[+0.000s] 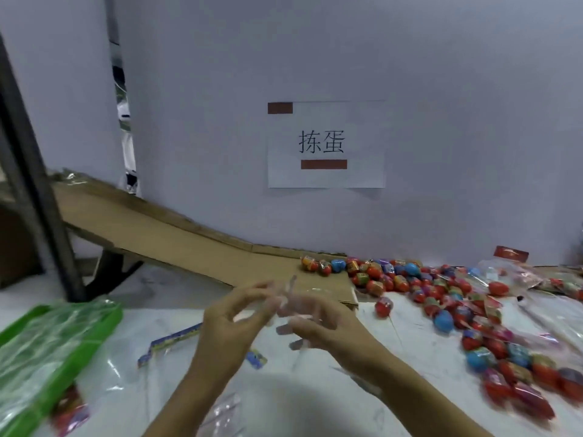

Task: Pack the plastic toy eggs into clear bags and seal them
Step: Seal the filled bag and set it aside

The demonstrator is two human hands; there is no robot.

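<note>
My left hand [235, 313] and my right hand [318, 320] meet in the middle above the white table, both pinching a thin clear bag [285, 298] that is blurred and hard to see. No egg shows inside it. A wide pile of red, blue and purple toy eggs [454, 298] spreads across the table's right side, some wrapped in clear film. One red egg [383, 306] lies apart, just right of my right hand. A filled bag with red eggs [67, 414] lies at the lower left.
A green tray [108, 323] holding clear bags sits at the left. A brown cardboard sheet [176, 234] slopes along the wall behind my hands. Printed paper strips [172, 340] lie on the table. A dark metal post [34, 171] stands far left. A paper sign [325, 143] hangs on the wall.
</note>
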